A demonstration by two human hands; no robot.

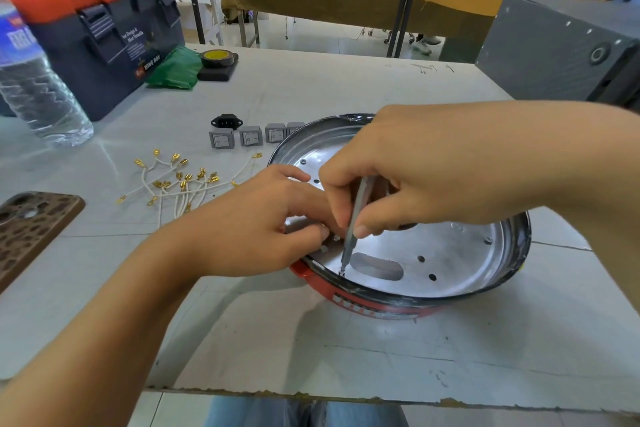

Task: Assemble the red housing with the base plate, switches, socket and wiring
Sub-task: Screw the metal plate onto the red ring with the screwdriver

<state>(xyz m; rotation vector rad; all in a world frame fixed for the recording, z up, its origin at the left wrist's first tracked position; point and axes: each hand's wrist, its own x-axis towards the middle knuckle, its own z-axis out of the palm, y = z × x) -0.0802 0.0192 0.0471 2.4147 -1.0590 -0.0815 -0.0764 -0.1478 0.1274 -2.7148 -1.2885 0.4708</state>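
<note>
At the near rim of the housing, low centre of the table: one screwdriver, slim grey shaft, long axis close to upright and leaning a little away from the person at the top. Its tip sits on a small screw at the edge of the plate, just left of the oblong slot.

Right hand: directly above the screw, fingers and thumb curled round the upper shaft in a pinch. It is the nearer hand to the work and the one placed to drive.

Left hand: to the left of the shaft, fingers bent down onto the plate beside the rim, tips near two loose-looking studs; whether it pinches anything cannot be told.

Housing: red, round, open side up, the plate seated inside it; two more screws show at the far-left and right rim.

Judgement: the plate is being fastened; the coming turn depends on the shaft staying in line over the screw, straight below the right hand.

Unfitted, well apart to the left: four switches in a row, socket behind them, wires in a loose heap.
</note>
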